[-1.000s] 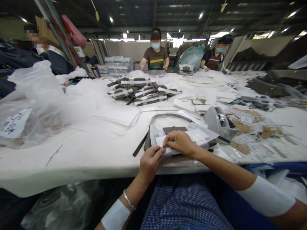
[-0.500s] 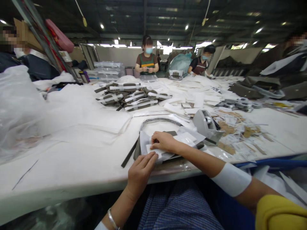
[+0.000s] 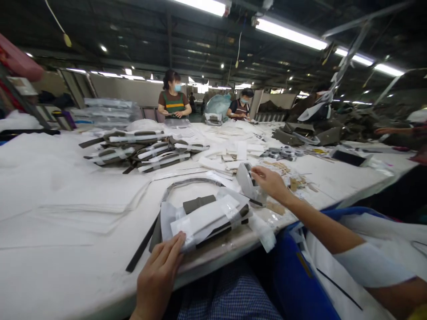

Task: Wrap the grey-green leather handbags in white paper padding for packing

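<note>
In front of me lies a dark grey-brown strap bundle [image 3: 199, 203] with a curved handle wrapped in clear plastic [image 3: 193, 181]. White wrapping sheet [image 3: 203, 220] lies around part of it, with clear tape across its right end. My left hand [image 3: 160, 266] rests on the wrapping's lower left corner, its fingers stretched out and pressing down; the thumb is hidden. My right hand [image 3: 268, 180] reaches to a grey tape dispenser [image 3: 245, 180], fingers pinched together at its upper right side. What lies between those fingers is too small to make out.
Behind lies a pile of wrapped straps [image 3: 147, 151], with white sheets [image 3: 83, 191] at left. Paper tags [image 3: 295, 180] lie beyond my right hand. A blue bin [image 3: 300, 275] stands against the table edge at right. Two co-workers [image 3: 173, 102] are across the table.
My right hand has left the wrapping and moved right to the tape dispenser. My left hand stays on the wrapping's corner. The camera has turned to the right.
</note>
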Motion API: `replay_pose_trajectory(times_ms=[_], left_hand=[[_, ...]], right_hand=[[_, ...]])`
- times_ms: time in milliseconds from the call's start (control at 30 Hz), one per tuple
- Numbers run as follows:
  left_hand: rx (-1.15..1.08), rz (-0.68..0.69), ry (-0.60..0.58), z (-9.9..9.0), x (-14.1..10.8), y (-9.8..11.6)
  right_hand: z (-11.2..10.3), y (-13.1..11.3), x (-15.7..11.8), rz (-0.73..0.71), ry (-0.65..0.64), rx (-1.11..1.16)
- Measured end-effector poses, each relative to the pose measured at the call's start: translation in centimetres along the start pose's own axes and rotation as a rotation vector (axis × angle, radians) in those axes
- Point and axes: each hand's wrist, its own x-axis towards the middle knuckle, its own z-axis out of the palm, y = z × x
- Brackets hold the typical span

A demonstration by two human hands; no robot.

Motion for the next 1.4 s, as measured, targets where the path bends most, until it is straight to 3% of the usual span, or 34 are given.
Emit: replay_pose_trajectory(times_ms=[33, 100, 267, 400, 600, 800, 900, 1000, 1200, 1300, 1400], left_hand=[[-0.004, 0.001, 0.003, 0.0, 0.0, 0.0], [-0.005, 0.005, 0.004, 0.1, 0.0, 0.0], [0.010, 0.022, 0.004, 0.0, 0.0, 0.0], [0.009, 0.022, 0.009, -0.2, 0.1, 0.1], [-0.030, 0.008, 0.005, -0.1, 0.3, 0.1], [-0.011, 0.012, -0.002, -0.3, 0.2, 0.0], [-0.007, 0.007, -0.004, -0.3, 0.1, 0.0], [-0.013, 0.006, -0.003, -0.2, 0.1, 0.0], [-0.029, 0.007, -0.008, 0.1, 0.1, -0.3], [-0.033, -0.010, -0.020, 0.1, -0.1, -0.3], [-0.054, -0.021, -0.033, 0.0, -0.1, -0.2]], right_hand=[[-1.2, 1.2, 1.0, 0.190, -0.054, 0.066], [-2.4, 3.0, 2.5, 0.415, -0.159, 0.156], [-2.0, 3.8, 4.7, 0.617, -0.372, 0.307], [-2.1, 3.6, 5.6, 0.713, -0.433, 0.406], [-4.3, 3.2, 4.7, 0.659, -0.349, 0.562], [-7.3, 1.3, -0.8, 0.597, -0.249, 0.652], [-6.6, 1.7, -4.6, 0.634, -0.185, 0.695], [-4.3, 3.6, -7.2, 0.645, -0.083, 0.757], [-0.7, 7.7, -7.4, 0.591, 0.021, 0.624], [-1.2, 8.8, -7.0, 0.561, 0.020, 0.507], [-3.1, 8.7, -7.4, 0.471, 0.008, 0.358]])
